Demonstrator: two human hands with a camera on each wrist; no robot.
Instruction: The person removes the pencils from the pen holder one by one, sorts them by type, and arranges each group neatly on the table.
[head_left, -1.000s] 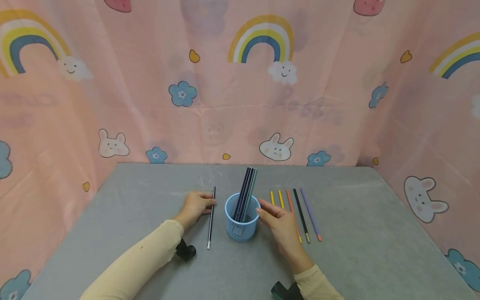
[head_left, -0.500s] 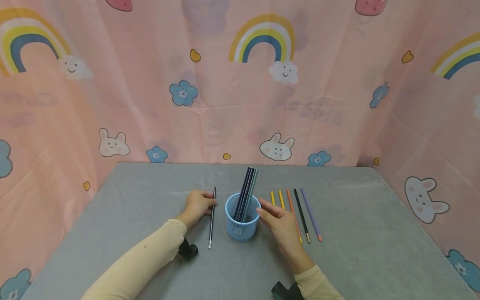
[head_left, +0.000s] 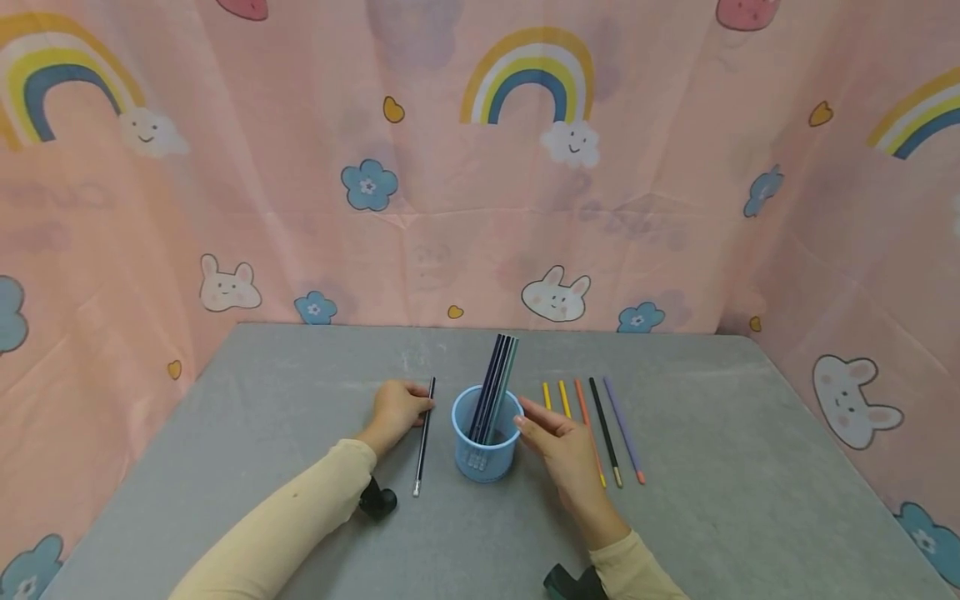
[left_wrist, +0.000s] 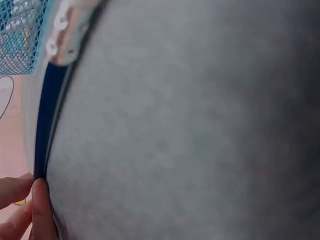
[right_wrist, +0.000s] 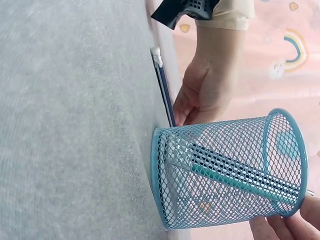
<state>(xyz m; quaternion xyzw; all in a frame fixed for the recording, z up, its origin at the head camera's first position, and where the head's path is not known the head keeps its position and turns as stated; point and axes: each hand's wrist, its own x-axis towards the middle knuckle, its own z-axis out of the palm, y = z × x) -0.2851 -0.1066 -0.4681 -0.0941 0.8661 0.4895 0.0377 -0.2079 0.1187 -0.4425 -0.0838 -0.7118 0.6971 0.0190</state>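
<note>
Left hand (head_left: 394, 412) pinched dark pencil (head_left: 423, 446), thumb against fingers, just left of blue cup (head_left: 483, 468); firm pinch, steady cup suited best, we judged. Inside, bundled pencils (head_left: 492, 387) leaned. Right hand (head_left: 572, 457) gripped cup's rim. Right wrist view showed us mesh weave (right_wrist: 225, 207), lost in head view, but missed coloured pencils (head_left: 623, 429) farther right.

In the head view, a grey table (head_left: 750, 483) is spreading at six o'clock. Pink cloth (head_left: 450, 242) is hanging behind and beside it. Rainbows (head_left: 527, 63) are arching at ten, twelve and two, blue flowers (head_left: 924, 540) showing at four and eight.
</note>
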